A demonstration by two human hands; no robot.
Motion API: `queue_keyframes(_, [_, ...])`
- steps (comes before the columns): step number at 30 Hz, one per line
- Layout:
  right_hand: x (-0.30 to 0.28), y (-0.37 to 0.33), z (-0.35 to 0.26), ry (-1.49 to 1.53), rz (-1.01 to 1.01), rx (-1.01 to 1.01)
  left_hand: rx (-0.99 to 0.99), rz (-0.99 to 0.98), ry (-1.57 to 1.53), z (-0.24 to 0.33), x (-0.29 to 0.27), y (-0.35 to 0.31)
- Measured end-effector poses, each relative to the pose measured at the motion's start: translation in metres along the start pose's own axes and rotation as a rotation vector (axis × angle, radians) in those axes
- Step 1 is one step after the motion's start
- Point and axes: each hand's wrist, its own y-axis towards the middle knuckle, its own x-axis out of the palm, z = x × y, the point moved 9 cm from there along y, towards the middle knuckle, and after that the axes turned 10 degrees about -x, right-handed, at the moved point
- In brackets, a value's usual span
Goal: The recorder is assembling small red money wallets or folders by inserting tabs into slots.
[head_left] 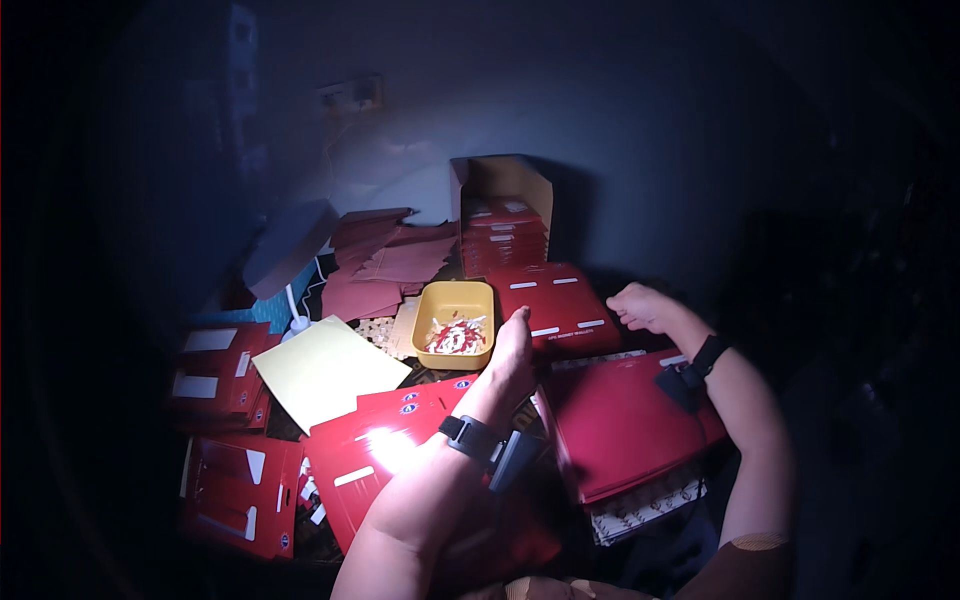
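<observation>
A red cardboard money wallet (545, 300) with white label strips lies flat in front of me, between my two hands. My left hand (512, 350) is held edge-on along its near-left side, with fingers that look straight, though they are partly hidden. At the wallet's right edge is my right hand (645, 308), fingers curled closed; whatever they hold, if anything, cannot be made out. Just left of my left hand stands a yellow tub (422, 325) holding red and white paper scraps. Both wrists wear black straps with small devices.
Behind stands an open cardboard box (545, 195) of stacked red wallets. Dull red sheets (385, 260) lie at the back left, near a lamp (290, 250). A pale yellow sheet (330, 365), red wallets (240, 490) at left and a red stack (630, 425) at right surround my arms.
</observation>
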Motion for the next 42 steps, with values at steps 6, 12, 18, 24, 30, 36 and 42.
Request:
queue_keyframes(6, [0.010, -0.081, -0.100, 0.146, -0.007, -0.342, 0.239, -0.054, -0.185, 0.010, 0.003, -0.055])
queue_keyframes(12, [0.076, -0.153, -0.172, 0.159, -0.018, -0.681, 0.504, -0.182, -0.198, 0.027, -0.050, -0.163])
queue_keyframes(18, [0.153, -0.244, -0.204, -0.256, -0.229, -0.821, 0.837, -0.077, -0.009, 0.030, -0.114, -0.267])
queue_keyframes(24, [0.234, -0.272, -0.177, -0.476, -0.211, -0.980, 0.927, 0.446, 0.439, 0.022, -0.202, -0.290])
queue_keyframes(30, [0.280, -0.275, -0.154, -0.589, -0.081, -1.058, 0.764, 0.783, 0.773, 0.010, -0.277, -0.253])
queue_keyframes(36, [0.305, -0.282, -0.145, -0.653, -0.028, -1.087, 0.646, 0.821, 0.888, 0.000, -0.303, -0.227])
queue_keyframes(42, [0.304, -0.286, -0.141, -0.670, 0.073, -1.141, 0.700, 0.798, 0.773, -0.002, -0.303, -0.225])
